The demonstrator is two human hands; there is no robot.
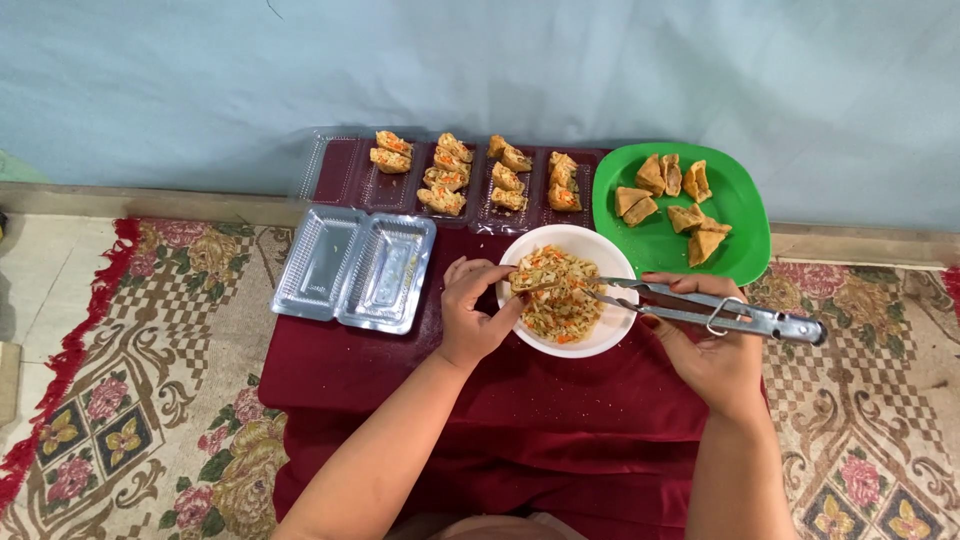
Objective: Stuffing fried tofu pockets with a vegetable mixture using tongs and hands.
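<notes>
White bowl (612,338) of shredded vegetables, green plate (745,215) — fried tofu (672,200); empty clear tray (355,268)

We see a white bowl (612,338) of pale and orange shredded vegetables (562,300), a bright green plate (740,200) of golden-brown tofu pieces (668,200), a dark red cloth (480,400), silver tongs (700,308), and a floral, checkered rug (150,400).
</notes>
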